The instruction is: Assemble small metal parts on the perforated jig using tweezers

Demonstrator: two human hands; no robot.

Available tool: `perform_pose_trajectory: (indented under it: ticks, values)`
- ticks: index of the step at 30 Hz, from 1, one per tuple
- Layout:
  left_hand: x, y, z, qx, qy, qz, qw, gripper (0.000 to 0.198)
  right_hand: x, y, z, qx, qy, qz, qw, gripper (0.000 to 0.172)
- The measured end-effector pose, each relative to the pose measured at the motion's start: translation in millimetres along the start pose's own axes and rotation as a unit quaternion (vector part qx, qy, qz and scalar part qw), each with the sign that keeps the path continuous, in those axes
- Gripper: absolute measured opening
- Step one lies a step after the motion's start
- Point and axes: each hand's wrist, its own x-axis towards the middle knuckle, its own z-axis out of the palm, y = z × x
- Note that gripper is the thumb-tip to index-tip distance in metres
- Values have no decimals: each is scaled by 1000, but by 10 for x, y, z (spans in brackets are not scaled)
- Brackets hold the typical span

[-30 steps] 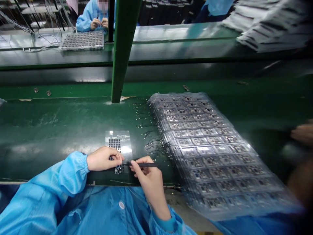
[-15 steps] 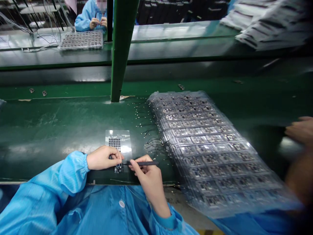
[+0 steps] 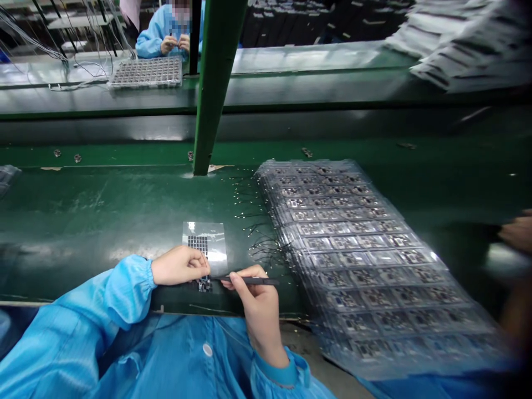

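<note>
My left hand (image 3: 179, 266) rests on the green bench, its fingers pinched on a small dark circuit board (image 3: 204, 285) near the front edge. In my right hand (image 3: 253, 299) is a pair of black tweezers (image 3: 245, 281), tips pointing left at that board. Just behind my hands lies a shiny clear sheet (image 3: 206, 244) carrying a grid of tiny dark squares. Both sleeves are light blue.
A stack of clear blister trays (image 3: 366, 260) full of small boards lies to the right, with loose thin wires (image 3: 260, 244) beside it. A green post (image 3: 214, 83) stands behind. Across the belt a person in blue works by another tray (image 3: 146, 72). Another person's blurred hand (image 3: 517, 233) shows at far right.
My hands have kept their grip and barely moved. The view shifted slightly, and the blurred hand at far right moved a little.
</note>
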Motion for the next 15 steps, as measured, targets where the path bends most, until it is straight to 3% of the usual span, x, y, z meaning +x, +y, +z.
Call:
perform_pose_trajectory:
  ticks: [15]
  values:
    - [-1, 10, -7, 16, -8, -22, 1000, 19, -9, -21, 20, -27, 1, -19, 999, 18]
